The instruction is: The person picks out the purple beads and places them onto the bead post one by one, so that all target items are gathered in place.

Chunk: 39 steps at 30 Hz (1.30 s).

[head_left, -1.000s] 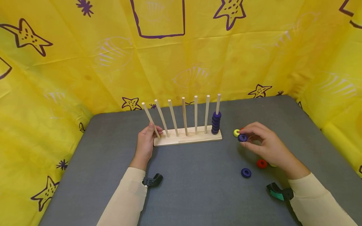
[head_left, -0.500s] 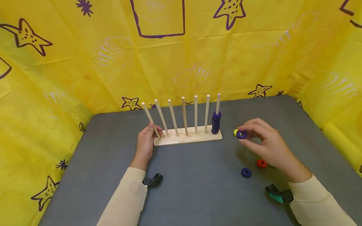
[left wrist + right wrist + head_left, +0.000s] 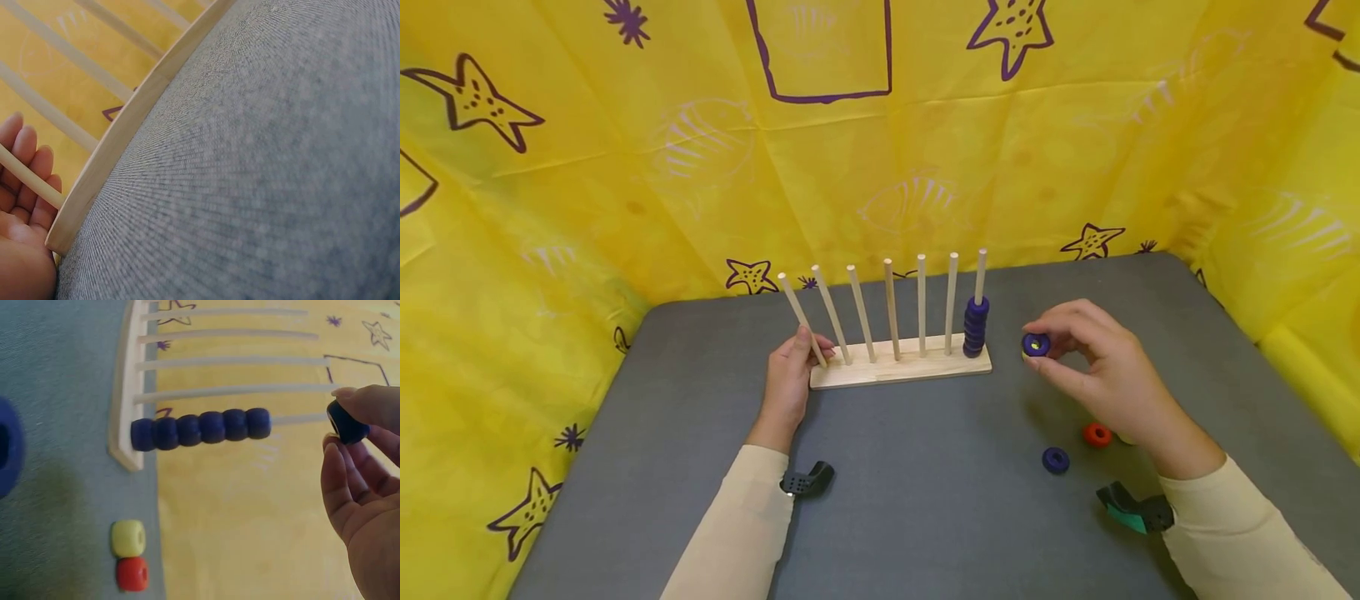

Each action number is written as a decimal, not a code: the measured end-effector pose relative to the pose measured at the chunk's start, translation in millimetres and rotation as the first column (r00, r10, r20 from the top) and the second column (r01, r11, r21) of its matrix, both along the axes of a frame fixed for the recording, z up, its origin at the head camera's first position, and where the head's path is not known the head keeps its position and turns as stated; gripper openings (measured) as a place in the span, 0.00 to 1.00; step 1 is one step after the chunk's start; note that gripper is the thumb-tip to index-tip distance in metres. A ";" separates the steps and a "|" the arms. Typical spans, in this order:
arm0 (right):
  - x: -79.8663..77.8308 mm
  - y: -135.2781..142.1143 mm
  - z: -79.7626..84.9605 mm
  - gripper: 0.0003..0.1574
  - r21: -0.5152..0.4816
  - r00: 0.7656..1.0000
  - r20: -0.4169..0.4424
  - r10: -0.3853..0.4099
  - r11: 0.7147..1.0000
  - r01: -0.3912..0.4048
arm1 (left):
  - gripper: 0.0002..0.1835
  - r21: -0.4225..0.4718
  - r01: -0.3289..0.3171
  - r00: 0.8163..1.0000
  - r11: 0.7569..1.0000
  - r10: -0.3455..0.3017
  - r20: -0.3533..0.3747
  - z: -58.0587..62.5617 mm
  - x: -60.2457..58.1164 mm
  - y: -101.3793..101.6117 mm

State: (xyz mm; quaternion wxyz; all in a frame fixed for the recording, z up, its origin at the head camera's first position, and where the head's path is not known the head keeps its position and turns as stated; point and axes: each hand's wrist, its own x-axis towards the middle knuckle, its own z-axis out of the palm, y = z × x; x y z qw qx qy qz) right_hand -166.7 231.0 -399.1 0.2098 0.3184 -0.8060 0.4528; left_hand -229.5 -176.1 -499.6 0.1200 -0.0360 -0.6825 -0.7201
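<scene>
A wooden peg rack (image 3: 895,372) stands on the table, with a row of upright pegs. At its left end my left hand (image 3: 785,379) grips it, thumb along the outermost peg (image 3: 31,178) and fingers behind that peg. Dark purple beads (image 3: 976,327) are stacked on the rightmost peg, whose upper part is bare. To the right of the rack, my right hand (image 3: 1108,367) pinches another purple bead (image 3: 350,425) between thumb and fingertips, raised above the table. In the right wrist view that bead overlaps the tip of the stacked peg.
A loose purple bead (image 3: 1056,460) and a red bead (image 3: 1097,434) lie on the grey table near my right wrist. Farther back, a yellow bead (image 3: 128,538) and a red bead (image 3: 132,574) lie side by side. Yellow patterned cloth (image 3: 820,183) hangs behind the table.
My right hand has moved slightly left and upward with the purple bead, nearer the rack. The left hand keeps its grip on the rack's left end.
</scene>
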 end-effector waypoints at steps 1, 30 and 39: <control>-0.8 -1.2 2.0 0.33 0.001 1.000 -0.008 -0.001 1.000 0.001 | 0.32 0.000 0.000 1.000 1.000 0.000 0.001 -0.3 0.0 -0.2; -40.1 -39.8 59.7 0.23 -0.075 0.997 0.046 -0.060 0.995 0.063 | 0.34 0.014 0.009 1.000 1.000 -0.009 -0.020 -1.3 -0.5 1.5; -51.6 -44.0 62.6 0.21 -0.069 0.990 0.102 -0.099 0.992 0.106 | 0.35 0.018 0.011 1.000 1.000 -0.011 -0.028 -2.1 -1.3 0.6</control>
